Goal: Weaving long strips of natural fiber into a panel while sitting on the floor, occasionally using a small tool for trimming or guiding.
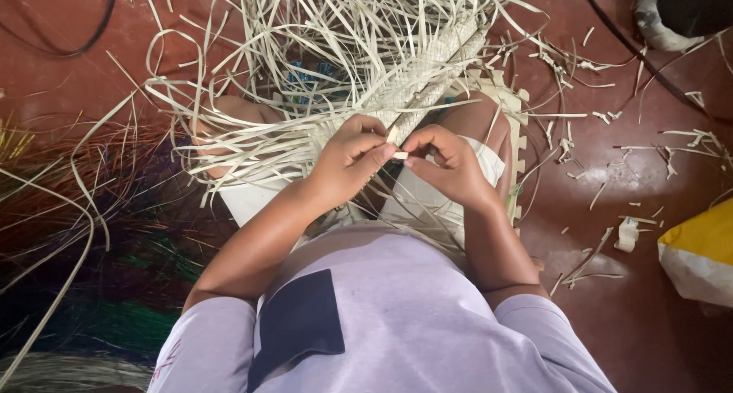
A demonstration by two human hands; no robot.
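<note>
Head view: both hands, left hand and right hand, pinch one pale strip in closed grip; yellow-white bag lies right.

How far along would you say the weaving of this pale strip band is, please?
Done: a woven band of pale strips runs up and away from the hands. In hand: the left hand and right hand pinch a strip end at the band's near end. Left: many loose unwoven strips fan out around it, so plenty appears unwoven.
</note>
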